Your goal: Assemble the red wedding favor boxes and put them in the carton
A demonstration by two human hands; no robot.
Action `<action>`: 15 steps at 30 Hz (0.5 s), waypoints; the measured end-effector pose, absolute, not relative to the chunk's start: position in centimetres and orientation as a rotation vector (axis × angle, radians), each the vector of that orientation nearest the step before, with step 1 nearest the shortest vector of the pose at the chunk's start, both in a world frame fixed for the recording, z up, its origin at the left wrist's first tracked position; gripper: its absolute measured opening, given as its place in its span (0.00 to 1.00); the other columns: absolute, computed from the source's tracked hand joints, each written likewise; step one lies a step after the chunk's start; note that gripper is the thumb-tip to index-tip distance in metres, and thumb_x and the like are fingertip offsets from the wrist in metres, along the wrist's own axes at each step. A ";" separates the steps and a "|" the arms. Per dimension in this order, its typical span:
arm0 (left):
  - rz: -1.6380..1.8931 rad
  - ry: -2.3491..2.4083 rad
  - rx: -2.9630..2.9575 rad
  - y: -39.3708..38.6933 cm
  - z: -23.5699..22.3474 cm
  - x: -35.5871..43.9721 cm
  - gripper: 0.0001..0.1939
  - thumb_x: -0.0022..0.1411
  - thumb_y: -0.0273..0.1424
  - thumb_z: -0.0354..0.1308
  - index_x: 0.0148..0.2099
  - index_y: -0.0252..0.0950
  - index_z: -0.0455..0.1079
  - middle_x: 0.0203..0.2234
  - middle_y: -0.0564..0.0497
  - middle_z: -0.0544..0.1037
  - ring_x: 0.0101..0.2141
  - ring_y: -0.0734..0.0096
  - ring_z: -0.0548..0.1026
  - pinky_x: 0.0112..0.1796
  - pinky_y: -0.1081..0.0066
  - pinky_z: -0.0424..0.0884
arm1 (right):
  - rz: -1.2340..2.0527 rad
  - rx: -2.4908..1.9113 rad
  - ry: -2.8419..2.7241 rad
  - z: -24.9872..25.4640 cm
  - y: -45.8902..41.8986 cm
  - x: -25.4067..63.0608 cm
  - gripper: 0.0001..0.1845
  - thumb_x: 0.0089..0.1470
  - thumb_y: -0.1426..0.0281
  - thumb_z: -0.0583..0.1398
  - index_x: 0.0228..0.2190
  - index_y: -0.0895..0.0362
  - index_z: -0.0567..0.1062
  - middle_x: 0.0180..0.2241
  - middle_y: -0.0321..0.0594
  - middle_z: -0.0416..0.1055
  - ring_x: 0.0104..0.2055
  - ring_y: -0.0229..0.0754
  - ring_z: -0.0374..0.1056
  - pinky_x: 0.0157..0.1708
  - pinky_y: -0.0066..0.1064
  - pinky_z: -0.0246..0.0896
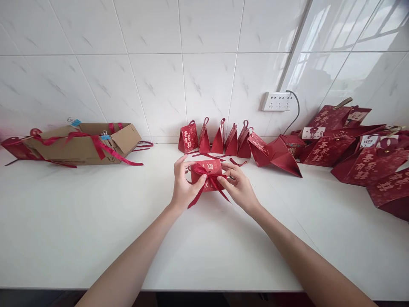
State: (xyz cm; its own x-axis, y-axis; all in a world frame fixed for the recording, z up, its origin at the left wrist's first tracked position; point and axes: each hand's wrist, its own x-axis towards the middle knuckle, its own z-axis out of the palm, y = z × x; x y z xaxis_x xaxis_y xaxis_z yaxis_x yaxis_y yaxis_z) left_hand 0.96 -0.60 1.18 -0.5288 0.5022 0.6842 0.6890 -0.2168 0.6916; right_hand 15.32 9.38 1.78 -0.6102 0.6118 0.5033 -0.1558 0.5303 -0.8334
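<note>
Both hands [185, 187] [241, 189], half-curled, pinch the ribbon bow [200, 169] and seemingly touch the red box [215, 165].

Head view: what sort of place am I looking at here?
Probably an indoor packing counter, though home or workshop I can't tell: a white tabletop against a tiled wall, red gift boxes lined up, and a cardboard box draped with red ribbon.

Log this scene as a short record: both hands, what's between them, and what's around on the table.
Left hand: thumb at ribbon bow
Right hand: thumb at bow's other side
Between hands: small red box, lettered
Left side: cardboard box draped with red ribbon
Behind: row of looped red packages
Right side: lettered red packages
</note>
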 end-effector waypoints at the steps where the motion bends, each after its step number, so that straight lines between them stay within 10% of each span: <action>1: -1.871 -1.870 -1.463 -0.6 1.2 1.0 0.16 0.54 0.37 0.61 0.44 0.39 0.64 0.55 0.44 0.61 0.57 0.56 0.61 0.51 0.60 0.64 | 1.171 -0.361 -1.936 1.8 9.3 15.3 0.16 0.53 0.56 0.58 0.23 0.54 0.67 0.53 0.44 0.63 0.56 0.47 0.60 0.45 0.40 0.69; 15: -2.189 -1.910 -1.431 -0.3 0.9 0.9 0.15 0.59 0.44 0.55 0.29 0.38 0.64 0.50 0.46 0.68 0.54 0.58 0.65 0.49 0.62 0.67 | 1.301 -0.559 -1.787 2.1 10.6 15.3 0.17 0.48 0.55 0.61 0.21 0.55 0.72 0.49 0.45 0.68 0.58 0.52 0.58 0.36 0.36 0.69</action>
State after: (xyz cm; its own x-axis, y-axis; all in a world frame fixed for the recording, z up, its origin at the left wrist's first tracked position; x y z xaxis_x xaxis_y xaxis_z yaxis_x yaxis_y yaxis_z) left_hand 0.89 -0.26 0.88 -0.6056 0.5859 0.5386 0.4543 -0.3012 0.8384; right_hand 15.29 10.63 2.14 -0.5522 0.7504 0.3633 -0.1153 0.3628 -0.9247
